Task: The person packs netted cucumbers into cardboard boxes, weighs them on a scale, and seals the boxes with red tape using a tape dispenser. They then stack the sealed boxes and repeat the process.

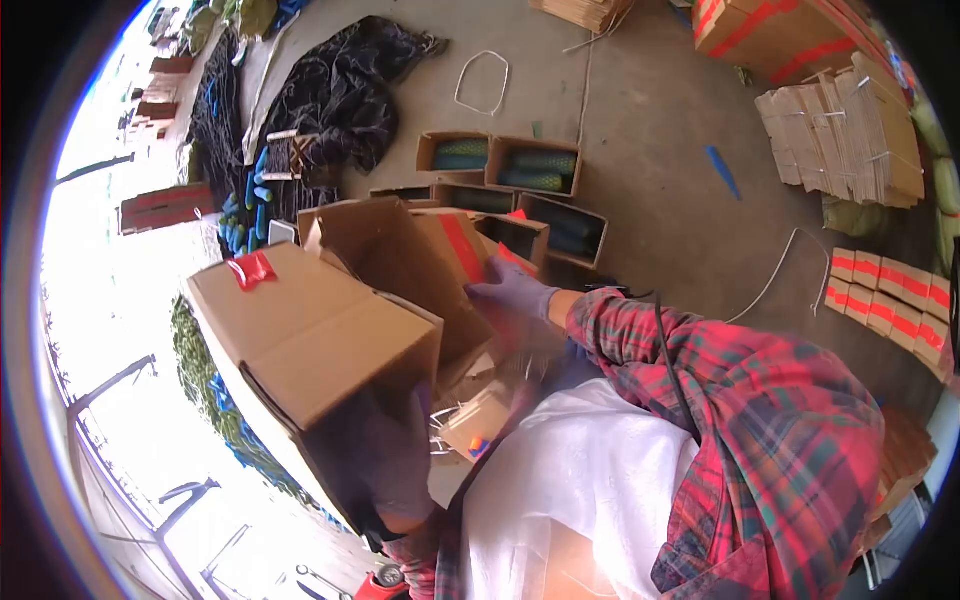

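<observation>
A brown cardboard box with red tape on one corner is tilted in front of me. My left hand, in a greyish-purple glove, is against its shaded lower side and supports it; the fingertips are hard to make out. Beside it, a second cardboard box stands open with its dark inside showing. My right hand, gloved alike, reaches to a box flap with a red tape strip. Its thumb and fingers are apart.
Open boxes of green, netted produce stand on the concrete floor beyond. Black netting lies at far left. Flattened cardboard is stacked at right, near red-taped boxes. White straps and a blue strip lie on the floor.
</observation>
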Demonstrator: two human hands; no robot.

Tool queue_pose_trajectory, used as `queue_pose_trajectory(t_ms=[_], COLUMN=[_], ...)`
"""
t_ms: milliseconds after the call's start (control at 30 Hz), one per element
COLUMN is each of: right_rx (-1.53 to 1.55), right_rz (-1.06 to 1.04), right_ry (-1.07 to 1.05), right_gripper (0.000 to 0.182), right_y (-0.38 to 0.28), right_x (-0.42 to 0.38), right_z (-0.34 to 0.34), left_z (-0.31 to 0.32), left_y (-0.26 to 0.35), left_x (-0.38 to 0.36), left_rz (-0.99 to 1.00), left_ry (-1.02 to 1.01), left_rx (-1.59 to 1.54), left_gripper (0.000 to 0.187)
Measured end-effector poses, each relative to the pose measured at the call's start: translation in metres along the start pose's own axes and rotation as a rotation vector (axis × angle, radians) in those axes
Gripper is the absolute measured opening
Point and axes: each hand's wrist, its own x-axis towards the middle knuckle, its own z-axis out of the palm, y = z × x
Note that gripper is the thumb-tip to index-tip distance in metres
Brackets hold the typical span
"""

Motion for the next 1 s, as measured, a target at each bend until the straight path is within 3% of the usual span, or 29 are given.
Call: queue_pose_trajectory(t_ms=[67, 167, 267, 333, 467, 533, 567, 633, 667, 700, 733, 800, 833, 900, 933, 1000], right_rx=[-0.156, -0.313, -0.16, 0.043, 0.28, 0.251, 0.235, 0.285, 0.309, -0.145, -0.6, -0.881, -0.708, -0.673, -0.809, -0.626], right_rz=[-0.046, -0.147, -0.219, -0.152, 0.053, 0.189, 0.253, 0.091, 0.011, -0.112, -0.237, -0.301, -0.238, -0.228, -0.278, -0.248], right_ry=[-0.008, -0.118, -0.257, -0.141, 0.616, 0.426, 0.332, 0.084, -0.04, 0.057, 0.149, 0.231, 0.226, 0.176, 0.126, 0.087], right_gripper=[0.101, 0.089, 0.081, 0.079, 0.078, 0.086, 0.091, 0.083, 0.08, 0.077, 0.075, 0.075, 0.077, 0.078, 0.078, 0.078], right_y=[0.013, 0.022, 0.03, 0.045, 0.098, 0.042, 0.021, 0.035, 0.047, 0.068, 0.093, 0.098, 0.099, 0.099, 0.095, 0.085], right_x=[0.006, 0.004, 0.014, 0.026, 0.074, 0.041, 0.028, 0.032, 0.035, 0.039, 0.045, 0.043, 0.043, 0.042, 0.035, 0.032], right_z=[0.004, -0.002, -0.023, -0.038, -0.076, -0.075, -0.072, -0.037, -0.023, -0.015, -0.007, 0.0, 0.001, -0.002, -0.006, -0.008], left_z=[-0.004, 0.031, 0.053, 0.053, 0.032, 0.027, 0.031, 0.045, 0.039, 0.032, 0.035, 0.042, 0.045, 0.055, 0.062, 0.07], left_y=[-0.004, -0.015, -0.012, -0.018, -0.035, -0.037, -0.037, -0.033, -0.017, -0.001, -0.004, -0.011, -0.012, -0.009, -0.011, -0.021], left_x=[0.005, -0.006, -0.012, -0.011, -0.011, -0.013, -0.011, -0.009, -0.004, 0.001, 0.002, 0.004, 0.004, 0.002, 0.001, -0.005], left_rz=[0.132, 0.183, 0.259, 0.173, 0.179, 0.028, 0.047, 0.184, 0.122, 0.061, 0.24, 0.478, 0.536, 0.463, 0.444, 0.371], left_ry=[0.069, 0.092, 0.28, 0.23, 0.192, -0.043, -0.053, 0.031, 0.031, 0.041, 0.11, 0.21, 0.247, 0.271, 0.294, 0.315], left_rx=[-0.144, 0.044, 0.139, 0.019, -0.146, -0.391, -0.361, -0.149, -0.317, -0.487, -0.271, 0.044, 0.14, 0.138, 0.17, 0.205], left_gripper=[0.077, 0.088, 0.1, 0.101, 0.091, 0.083, 0.079, 0.073, 0.068, 0.064, 0.063, 0.061, 0.06, 0.059, 0.059, 0.057])
